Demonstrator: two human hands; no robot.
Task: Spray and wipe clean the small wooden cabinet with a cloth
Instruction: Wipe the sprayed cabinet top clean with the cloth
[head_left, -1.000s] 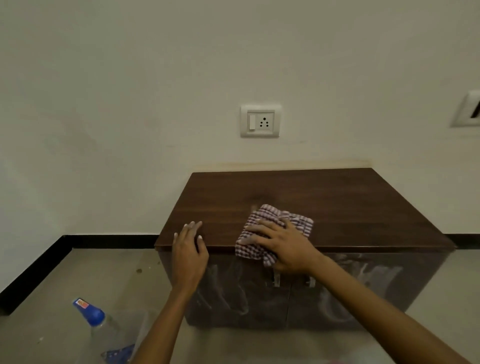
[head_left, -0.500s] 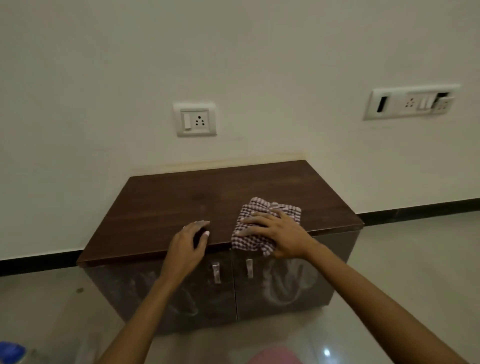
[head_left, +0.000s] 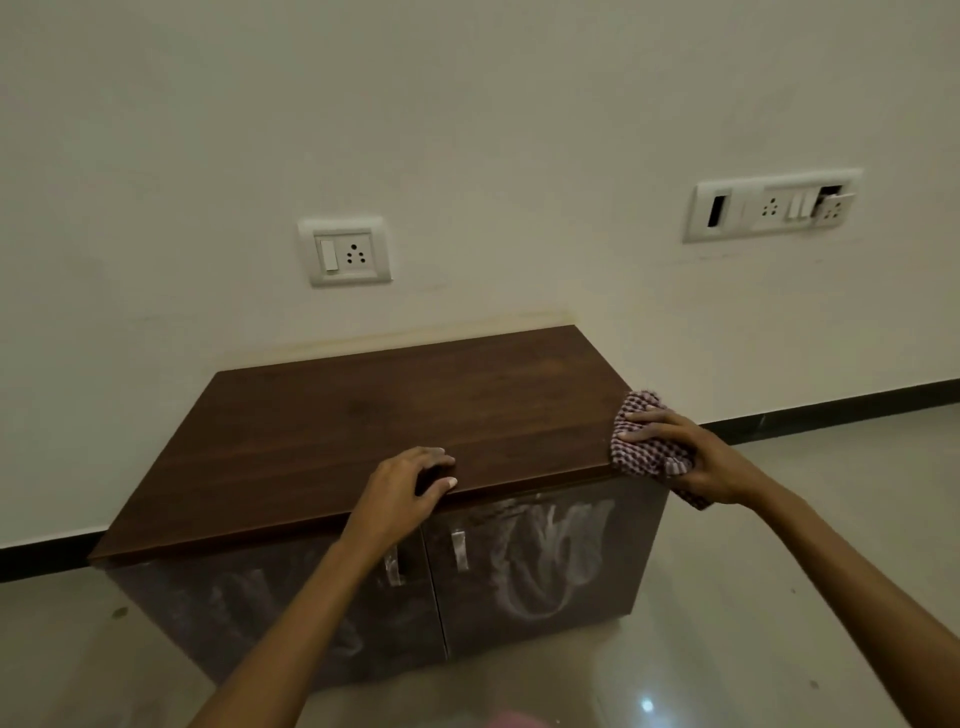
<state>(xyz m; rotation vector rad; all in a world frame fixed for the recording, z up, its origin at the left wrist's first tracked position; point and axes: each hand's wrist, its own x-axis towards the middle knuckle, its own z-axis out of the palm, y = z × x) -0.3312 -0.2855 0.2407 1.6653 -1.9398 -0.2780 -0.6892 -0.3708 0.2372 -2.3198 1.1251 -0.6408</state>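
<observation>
Against the pale wall, the small wooden cabinet stands on a glossy floor, its dark brown top facing the camera and its two front doors streaked with whitish smears. At about three o'clock from the middle of the top, on the right edge near the front corner, the right hand clamps a bunched red-and-white checked cloth. The fingers lie spread over the cloth's upper side, pointing toward nine o'clock, while part of the cloth hangs under the palm past the cabinet's edge at five o'clock from the knuckles; the cloth thus sits beneath and around the fingers, touching the wood. The thumb is not visible. At six o'clock on the top, the left hand rests on the front edge, its fingers curled loosely onto the wood and holding nothing, well apart from the cloth. Just below this hand two small metal handles sit on either side of the door seam. On the wall at twelve o'clock above the cabinet is a white socket plate, and at two o'clock a wider switch panel. A black skirting strip runs along the wall's foot.
</observation>
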